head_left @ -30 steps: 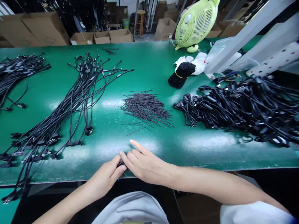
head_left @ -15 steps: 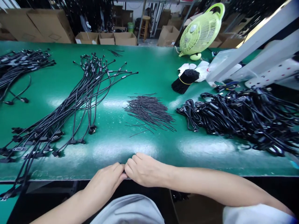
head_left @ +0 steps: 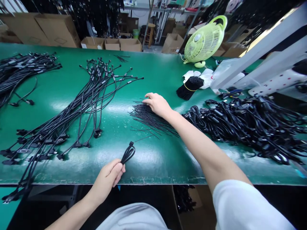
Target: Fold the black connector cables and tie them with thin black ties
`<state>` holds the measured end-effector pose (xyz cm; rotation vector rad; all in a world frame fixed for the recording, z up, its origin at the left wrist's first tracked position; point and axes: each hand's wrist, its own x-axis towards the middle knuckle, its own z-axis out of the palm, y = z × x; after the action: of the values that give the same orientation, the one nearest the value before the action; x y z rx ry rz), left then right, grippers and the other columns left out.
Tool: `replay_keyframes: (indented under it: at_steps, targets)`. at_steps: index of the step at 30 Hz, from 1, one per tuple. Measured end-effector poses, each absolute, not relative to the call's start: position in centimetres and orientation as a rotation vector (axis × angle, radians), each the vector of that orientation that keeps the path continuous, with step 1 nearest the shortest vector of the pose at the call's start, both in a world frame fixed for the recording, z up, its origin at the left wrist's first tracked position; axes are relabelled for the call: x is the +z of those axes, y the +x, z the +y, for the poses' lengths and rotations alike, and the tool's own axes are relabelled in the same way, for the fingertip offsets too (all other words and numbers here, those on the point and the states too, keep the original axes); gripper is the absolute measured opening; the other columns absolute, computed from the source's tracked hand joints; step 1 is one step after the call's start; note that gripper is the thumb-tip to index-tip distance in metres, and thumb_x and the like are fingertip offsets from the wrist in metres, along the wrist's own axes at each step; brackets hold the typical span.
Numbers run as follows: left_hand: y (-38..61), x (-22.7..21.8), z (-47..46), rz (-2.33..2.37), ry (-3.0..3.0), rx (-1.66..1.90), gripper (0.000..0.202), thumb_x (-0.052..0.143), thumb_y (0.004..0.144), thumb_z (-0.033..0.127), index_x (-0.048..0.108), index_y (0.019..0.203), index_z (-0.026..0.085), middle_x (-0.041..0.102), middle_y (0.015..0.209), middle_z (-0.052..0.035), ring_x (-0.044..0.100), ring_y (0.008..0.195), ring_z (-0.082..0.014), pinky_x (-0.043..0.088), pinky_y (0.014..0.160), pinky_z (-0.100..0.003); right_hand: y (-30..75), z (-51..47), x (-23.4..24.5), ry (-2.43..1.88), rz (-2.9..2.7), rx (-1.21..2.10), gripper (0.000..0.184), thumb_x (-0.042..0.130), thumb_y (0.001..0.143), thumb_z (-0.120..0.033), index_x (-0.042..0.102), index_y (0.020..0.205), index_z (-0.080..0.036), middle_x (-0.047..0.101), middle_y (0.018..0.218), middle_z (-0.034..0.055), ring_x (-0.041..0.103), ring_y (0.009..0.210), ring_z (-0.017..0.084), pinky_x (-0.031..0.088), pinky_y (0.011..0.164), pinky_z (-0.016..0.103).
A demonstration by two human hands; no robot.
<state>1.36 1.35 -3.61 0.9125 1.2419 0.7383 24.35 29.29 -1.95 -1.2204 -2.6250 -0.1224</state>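
A folded bundle of black cable (head_left: 129,154) is gripped in my left hand (head_left: 110,174) near the table's front edge, its looped end and connector pointing away from me. My right hand (head_left: 157,103) is stretched out over the pile of thin black twist ties (head_left: 151,118) in the middle of the table. Its fingertips hang at the back left side of the pile with a gap between them, and no tie shows in them. Several stray ties (head_left: 141,130) lie along the pile's front side.
Loose long cables (head_left: 79,102) spread over the left of the green table (head_left: 163,163), with another bunch (head_left: 28,65) behind. Tied cable bundles (head_left: 247,124) heap up at right. A banded bundle of ties (head_left: 190,87) and a green fan (head_left: 203,41) stand farther back.
My hands have parted from the table's front edge. The right one has reached forward to the tie pile. The left one now shows the folded cable, which was hidden before.
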Motion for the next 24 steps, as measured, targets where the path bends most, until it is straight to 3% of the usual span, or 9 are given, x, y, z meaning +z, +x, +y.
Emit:
replay_keyframes:
  at_steps: [3,9,11,15,17,19,22,24]
  targets:
    - [1.3,-3.5,1.6,1.193,0.761,0.847,0.038,0.054,0.087,0.053,0.053,0.081,0.015,0.036,0.056,0.0079,0.029,0.046,-0.0055,0.022,0.047,-0.021,24.9,31.7,-3.2,-1.144,-2.724,-0.184,0.026,0.046,0.095,-0.017,0.071,0.097,-0.013,0.063,0.114,0.0122,0.052,0.092,0.02,0.037,0.079,0.032]
    - [1.2,-3.2,2.5,1.135,0.592,1.015,0.035,0.061,0.084,0.047,0.058,0.089,0.013,0.037,0.057,0.0081,0.028,0.044,-0.0035,0.019,0.043,-0.019,25.0,26.0,-2.0,-1.326,-2.346,-0.174,0.027,0.044,0.095,-0.021,0.069,0.099,-0.014,0.064,0.099,0.0146,0.053,0.089,0.023,0.039,0.076,0.035]
    - [1.4,-3.2,2.5,1.089,0.571,1.055,0.035,0.06,0.085,0.045,0.058,0.099,0.012,0.037,0.058,0.0084,0.028,0.045,-0.0033,0.019,0.043,-0.018,23.8,21.2,-1.9,-1.302,-2.25,0.116,0.02,0.051,0.093,-0.025,0.07,0.095,-0.016,0.065,0.092,0.0101,0.057,0.085,0.021,0.042,0.076,0.034]
    - [2.0,-3.2,2.0,0.991,0.581,1.086,0.052,0.06,0.088,0.042,0.047,0.13,0.015,0.039,0.06,0.009,0.029,0.045,-0.0038,0.021,0.043,-0.017,19.7,10.9,-2.7,-1.103,-2.179,1.075,0.014,0.058,0.089,-0.026,0.068,0.083,-0.018,0.064,0.079,0.0016,0.06,0.072,0.014,0.046,0.067,0.026]
    - [2.1,-3.3,1.6,0.979,0.615,1.108,0.054,0.058,0.089,0.041,0.045,0.135,0.015,0.038,0.061,0.0088,0.029,0.045,-0.0041,0.022,0.043,-0.018,18.1,7.4,-3.4,-1.062,-2.089,1.224,0.016,0.055,0.091,-0.026,0.066,0.083,-0.017,0.063,0.078,0.001,0.059,0.069,0.012,0.047,0.063,0.023]
    - [2.0,-3.4,1.2,1.024,0.691,1.122,0.05,0.053,0.091,0.041,0.05,0.133,0.014,0.038,0.062,0.0074,0.03,0.046,-0.0049,0.024,0.044,-0.019,17.3,5.5,-3.6,-1.052,-2.126,1.041,0.018,0.053,0.093,-0.025,0.065,0.083,-0.017,0.06,0.074,0.0006,0.056,0.065,0.01,0.045,0.06,0.022]
    - [1.4,-3.5,0.8,1.224,0.971,1.117,0.047,0.047,0.094,0.037,0.053,0.135,0.015,0.045,0.065,0.0038,0.037,0.052,-0.0085,0.032,0.05,-0.022,17.2,5.1,-2.9,-0.86,-2.415,0.313,0.02,0.048,0.095,-0.019,0.065,0.085,-0.016,0.057,0.068,0.001,0.052,0.062,0.011,0.041,0.062,0.025]
    - [0.8,-3.3,0.6,1.339,1.197,1.067,0.046,0.045,0.095,0.033,0.054,0.136,0.016,0.049,0.064,0.002,0.042,0.057,-0.0115,0.037,0.057,-0.024,17.2,5.7,-1.8,-0.508,-2.549,-0.16,0.022,0.044,0.095,-0.012,0.065,0.091,-0.016,0.063,0.078,0.0043,0.056,0.073,0.014,0.043,0.072,0.029]
